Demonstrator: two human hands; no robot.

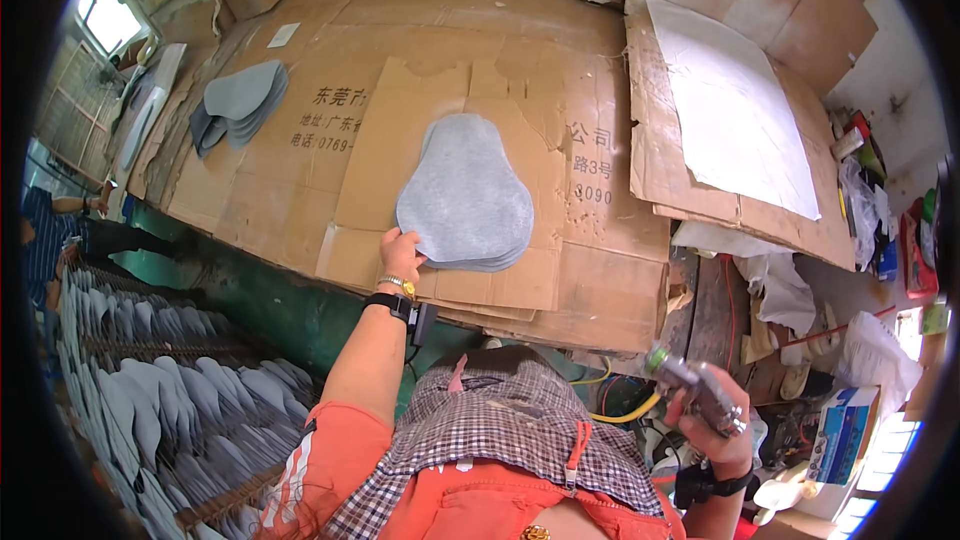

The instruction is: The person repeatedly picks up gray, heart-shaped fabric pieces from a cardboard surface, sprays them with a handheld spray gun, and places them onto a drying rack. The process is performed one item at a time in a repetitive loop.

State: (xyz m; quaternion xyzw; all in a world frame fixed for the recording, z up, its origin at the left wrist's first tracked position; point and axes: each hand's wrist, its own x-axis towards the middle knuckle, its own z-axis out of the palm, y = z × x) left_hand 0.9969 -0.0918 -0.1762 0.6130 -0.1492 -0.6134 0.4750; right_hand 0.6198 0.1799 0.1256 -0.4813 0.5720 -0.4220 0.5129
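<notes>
- Big cardboard-covered table (250, 190), pretty much the whole backdrop
- White sheet (735, 110) on it, 2-to-3 o'clock from the gray pads (465, 195)
- Those pads: stacked mid-table, dead center of my clock
- Right hand (722, 447), 4-ish, wrapped round a spray gun (706, 400)
- Left hand (402, 255), 7-ish, fingers on the stack's edge; can't tell if pinching

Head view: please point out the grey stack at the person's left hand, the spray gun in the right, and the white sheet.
Grey stack (465, 190): head view, middle of its top piece.
Spray gun (711, 399): head view, on its metal body.
White sheet (735, 105): head view, middle of its surface.
</notes>
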